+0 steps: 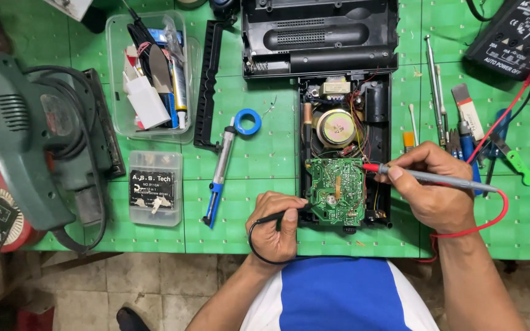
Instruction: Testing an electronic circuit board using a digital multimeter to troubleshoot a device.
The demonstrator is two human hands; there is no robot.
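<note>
Hands pinch probes on green circuit board [337, 189]: left hand [275, 224] black probe [280, 215], right hand [432, 184] red probe [424, 176]; clear, black-labelled box [154, 188] well left of the board

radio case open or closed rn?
Open. The back cover lies detached on the green mat above the radio body, whose speaker and green circuit board are exposed.

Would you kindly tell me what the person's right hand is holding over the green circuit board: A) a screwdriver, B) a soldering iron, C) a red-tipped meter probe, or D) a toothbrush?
C: the right hand holds a grey probe with a red tip, its red lead trailing away, touching the green circuit board.
</note>
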